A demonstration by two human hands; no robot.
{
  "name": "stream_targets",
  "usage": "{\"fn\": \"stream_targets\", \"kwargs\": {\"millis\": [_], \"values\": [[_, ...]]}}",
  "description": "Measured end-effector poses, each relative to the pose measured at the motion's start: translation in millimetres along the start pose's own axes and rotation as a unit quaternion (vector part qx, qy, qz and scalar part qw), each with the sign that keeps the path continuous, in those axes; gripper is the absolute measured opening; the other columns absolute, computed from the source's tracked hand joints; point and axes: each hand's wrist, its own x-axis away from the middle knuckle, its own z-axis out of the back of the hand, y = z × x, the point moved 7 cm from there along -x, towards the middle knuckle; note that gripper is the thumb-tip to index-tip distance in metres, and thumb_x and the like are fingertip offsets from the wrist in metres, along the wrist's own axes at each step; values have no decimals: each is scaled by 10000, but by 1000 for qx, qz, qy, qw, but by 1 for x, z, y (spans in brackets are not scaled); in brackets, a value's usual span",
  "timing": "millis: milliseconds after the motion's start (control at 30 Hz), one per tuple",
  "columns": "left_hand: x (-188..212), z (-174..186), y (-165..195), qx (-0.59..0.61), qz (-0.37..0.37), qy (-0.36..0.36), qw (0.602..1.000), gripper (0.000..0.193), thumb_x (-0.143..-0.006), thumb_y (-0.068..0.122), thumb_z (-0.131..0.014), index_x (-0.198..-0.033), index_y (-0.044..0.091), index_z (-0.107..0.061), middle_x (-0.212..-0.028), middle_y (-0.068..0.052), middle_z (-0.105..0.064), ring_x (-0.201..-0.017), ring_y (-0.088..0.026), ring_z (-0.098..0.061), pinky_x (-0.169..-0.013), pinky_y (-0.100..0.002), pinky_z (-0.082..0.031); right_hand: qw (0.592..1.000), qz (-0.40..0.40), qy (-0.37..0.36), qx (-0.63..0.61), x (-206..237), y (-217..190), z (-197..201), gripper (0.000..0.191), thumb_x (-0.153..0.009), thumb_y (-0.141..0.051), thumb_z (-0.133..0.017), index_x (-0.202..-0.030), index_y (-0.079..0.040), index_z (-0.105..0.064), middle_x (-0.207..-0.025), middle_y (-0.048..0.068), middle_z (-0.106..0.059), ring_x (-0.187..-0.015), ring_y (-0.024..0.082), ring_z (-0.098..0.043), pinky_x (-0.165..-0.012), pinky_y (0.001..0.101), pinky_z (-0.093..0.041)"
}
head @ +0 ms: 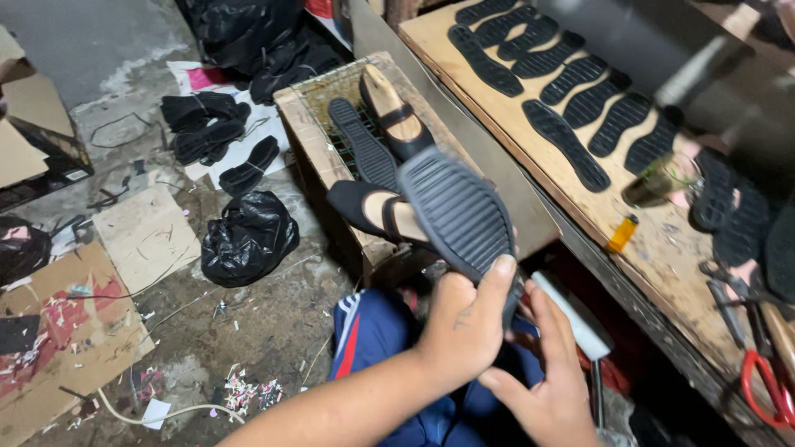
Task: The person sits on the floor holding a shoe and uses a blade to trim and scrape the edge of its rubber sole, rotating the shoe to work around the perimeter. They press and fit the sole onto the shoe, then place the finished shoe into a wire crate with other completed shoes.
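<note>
Left hand is wrapped round the heel end of a black shoe, thumb pressed flat on its ribbed sole, which faces up at me. Right hand cups it from below, fingers spread along the underside, so I've got the shoe gripped between both palms, above my blue trousers. Just behind it, a wooden crate carries three things: a loose black sole lying on its wire top, a shoe on a wooden last toward its far edge, and another black shoe at its near edge. Over on the workbench to my right, rows of black soles cover the far end, and red-handled scissors sit at the near corner.
</note>
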Motion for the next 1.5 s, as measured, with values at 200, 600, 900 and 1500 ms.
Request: {"fn": "stream_targets", "kwargs": {"millis": [200,600,900,1500], "values": [[-48,-6,-6,89,-38,-32,995,210,-982,225,-534,-1086,46,-569,-908,-3,-628,-843,-130,-600,-782,-367,-526,992,8,-4,129,-42,20,-7,828,-777,-151,-763,-1515,5,-423,-1490,210,-493,-1339,314,-523,-1066,397,-420],[-250,169,-35,-640,218,79,733,1060,-727,493,-889,-1489,64,-289,-1449,-263,-416,-1316,-432,-476,-974,-529,-501,912,-276,119,-278,-66,132,85,859,-944,-388,-564,-1682,18,-396,-1261,241,-640,-651,222,-517,-465,310,-411],[-264,206,-72,-521,265,199,786,1066,-861,171,-770,-1647,188,-49,-1448,-298,-395,-1322,-462,-482,-1070,-555,-443,926,-310,36,-211,-91,102,64,758,-878,-181,-481,-1576,72,-328,-1470,222,-539,-1219,188,-598,-1017,343,-437],[-271,255,-57,-249,173,348,887,691,-690,234,-845,-1258,-22,-548,-1257,-232,-651,-1176,-377,-643,-1004,-437,-519,845,-297,-71,-439,-191,91,-56,677,-980,-287,-601,-1459,170,-463,-1332,316,-626,-942,259,-668,-832,333,-553]]}}
